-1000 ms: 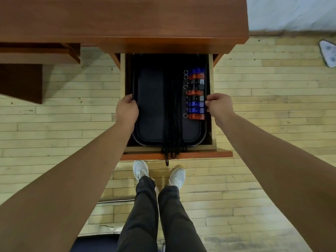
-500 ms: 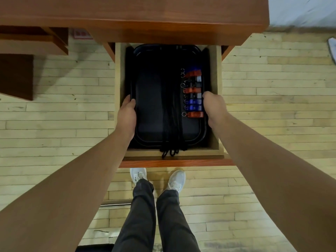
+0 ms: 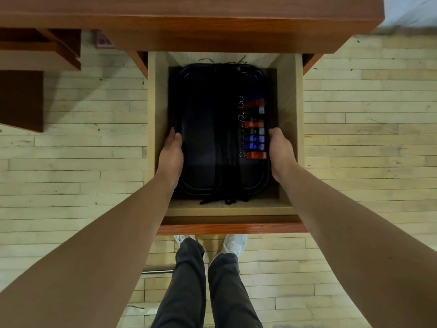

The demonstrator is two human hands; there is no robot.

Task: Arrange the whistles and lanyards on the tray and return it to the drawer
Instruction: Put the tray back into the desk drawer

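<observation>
The left hand (image 3: 171,155) curls its fingers round the left rim of the stiff, probably light tray (image 3: 201,114), low inside the open drawer (image 3: 287,102), its limp lanyards (image 3: 224,138) and loose whistles (image 3: 255,125) apt to slide if tipped, while the right hand (image 3: 281,152) clasps the right rim.

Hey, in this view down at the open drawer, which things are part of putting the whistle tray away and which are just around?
Part of the job: black tray, row of red, blue and black whistles on its right side, black lanyards down its middle, open drawer, left hand and right hand holding the tray's sides.
Just around: desk, wooden floor, white shoes.
</observation>
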